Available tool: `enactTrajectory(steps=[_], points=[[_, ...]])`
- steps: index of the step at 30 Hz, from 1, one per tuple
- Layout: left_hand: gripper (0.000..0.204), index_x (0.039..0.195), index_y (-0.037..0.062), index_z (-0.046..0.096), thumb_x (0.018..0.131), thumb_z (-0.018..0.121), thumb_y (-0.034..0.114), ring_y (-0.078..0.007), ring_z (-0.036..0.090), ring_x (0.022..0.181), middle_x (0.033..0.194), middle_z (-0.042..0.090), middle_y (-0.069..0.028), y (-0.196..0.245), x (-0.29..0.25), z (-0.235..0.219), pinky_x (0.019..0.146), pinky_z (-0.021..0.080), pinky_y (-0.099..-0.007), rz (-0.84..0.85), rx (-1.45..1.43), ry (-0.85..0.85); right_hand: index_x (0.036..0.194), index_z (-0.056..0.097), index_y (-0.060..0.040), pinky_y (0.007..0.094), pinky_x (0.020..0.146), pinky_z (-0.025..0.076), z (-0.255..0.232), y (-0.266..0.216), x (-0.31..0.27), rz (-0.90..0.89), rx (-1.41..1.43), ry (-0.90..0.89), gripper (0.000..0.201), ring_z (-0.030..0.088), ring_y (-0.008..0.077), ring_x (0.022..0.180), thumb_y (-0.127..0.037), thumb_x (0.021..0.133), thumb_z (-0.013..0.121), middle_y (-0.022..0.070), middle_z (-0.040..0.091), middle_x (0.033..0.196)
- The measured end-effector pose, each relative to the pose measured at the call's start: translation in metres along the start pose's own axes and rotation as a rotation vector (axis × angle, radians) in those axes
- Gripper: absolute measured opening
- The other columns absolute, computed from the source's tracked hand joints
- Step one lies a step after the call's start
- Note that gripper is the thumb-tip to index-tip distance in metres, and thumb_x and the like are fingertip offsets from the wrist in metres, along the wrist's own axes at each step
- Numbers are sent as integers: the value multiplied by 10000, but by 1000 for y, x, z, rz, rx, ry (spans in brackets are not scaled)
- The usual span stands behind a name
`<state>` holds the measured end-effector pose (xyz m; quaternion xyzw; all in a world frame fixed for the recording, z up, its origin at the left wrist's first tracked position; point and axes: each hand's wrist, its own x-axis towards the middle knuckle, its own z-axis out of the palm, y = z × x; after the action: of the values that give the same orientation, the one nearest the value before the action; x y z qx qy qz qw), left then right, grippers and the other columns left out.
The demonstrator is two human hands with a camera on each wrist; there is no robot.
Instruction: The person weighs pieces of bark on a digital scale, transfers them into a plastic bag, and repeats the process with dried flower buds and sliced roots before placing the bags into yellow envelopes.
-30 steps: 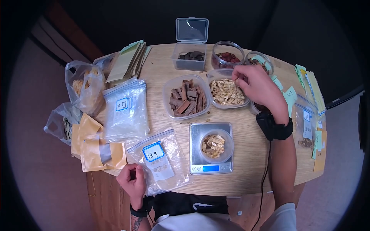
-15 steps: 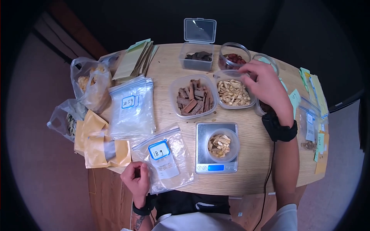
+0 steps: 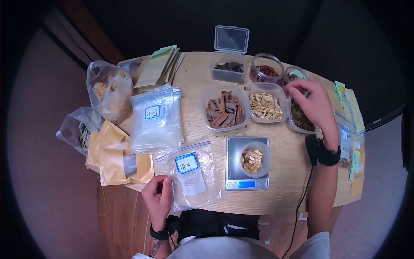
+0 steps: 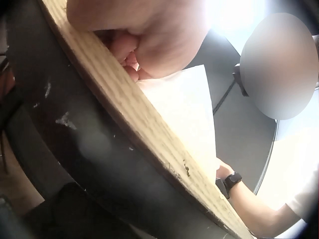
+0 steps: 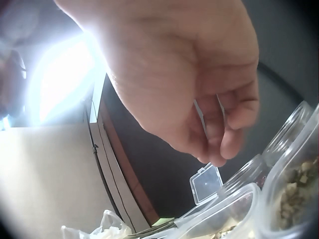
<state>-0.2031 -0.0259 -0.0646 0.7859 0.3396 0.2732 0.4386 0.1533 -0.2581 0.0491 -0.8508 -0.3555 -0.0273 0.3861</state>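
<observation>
My right hand (image 3: 317, 101) hovers beside the tub of pale dried slices (image 3: 265, 105), over the edge of a tub of dark brown dried pieces (image 3: 300, 116). Its fingers hang loosely bent, and nothing shows between them in the right wrist view. My left hand (image 3: 158, 196) rests at the front table edge with loosely curled fingers, against the left edge of a clear zip bag (image 3: 207, 190) labelled 18 g. To the bag's right, a digital scale (image 3: 234, 172) bears a small round plastic cup (image 3: 266, 162) of similar pale slices (image 3: 251, 160).
Bark pieces fill another tub (image 3: 224, 110). Behind stand an open-lidded box (image 3: 228, 73) of dark pieces and a round jar (image 3: 267, 73) of dark red fruits. Zip bags (image 3: 157, 123), paper packets (image 3: 125, 159) and plastic bags (image 3: 112, 90) lie left. Labelled packets (image 3: 349, 108) lie right.
My right hand has lifted from the pale slices and moved right, uncovering more of their tub. The head view has shifted, so the table appears further right. My left hand stays by the bag.
</observation>
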Motion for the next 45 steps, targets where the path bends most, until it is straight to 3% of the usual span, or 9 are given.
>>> enactTrajectory(steps=[7,11,15,28,34,40,45], points=[[188,902,-45,656,945,662,138,-49,522,584,667,626,-28,8,11,-12,539,402,-217,-154,-82,-231,965,710,27,233,617,438,-20,-29,-105,295,90,-50,145,541,66,667,-99,898,683,34,667,752],[180,918,-42,656,944,658,136,-50,519,567,680,635,-22,1,15,-13,522,401,-223,-53,-87,-258,970,715,19,208,606,422,-4,-43,-166,435,241,-36,111,520,45,667,-56,891,693,16,662,773],[178,932,-40,658,943,655,137,-52,530,575,687,642,-22,-2,17,-13,532,416,-226,-34,-105,-278,974,719,3,222,672,457,14,-52,-197,494,229,-32,99,576,58,721,-61,915,671,21,689,800],[131,931,-24,614,947,618,106,-84,574,579,686,649,-63,-7,18,-15,551,445,-246,119,-100,-245,976,717,8,210,666,464,34,-56,-232,476,217,-14,100,588,55,717,-39,913,655,22,685,788],[109,944,-8,610,957,609,100,-52,562,604,723,640,-14,-17,18,-14,532,431,-223,-5,-269,-282,990,707,11,188,601,421,35,-57,-226,470,270,73,101,516,25,645,-35,920,650,-21,607,703],[164,1090,2,569,951,608,81,-47,552,652,796,617,-1,11,21,-30,589,451,-210,-285,-420,-400,982,700,25,175,543,364,38,-42,-234,565,354,106,97,461,-2,604,-27,930,638,-44,562,662],[229,1135,-23,541,943,626,69,-40,521,651,778,562,21,7,22,-29,611,433,-197,-215,-412,-466,978,698,37,177,546,367,43,-40,-242,517,450,122,96,485,2,616,-16,925,639,-22,591,686]])
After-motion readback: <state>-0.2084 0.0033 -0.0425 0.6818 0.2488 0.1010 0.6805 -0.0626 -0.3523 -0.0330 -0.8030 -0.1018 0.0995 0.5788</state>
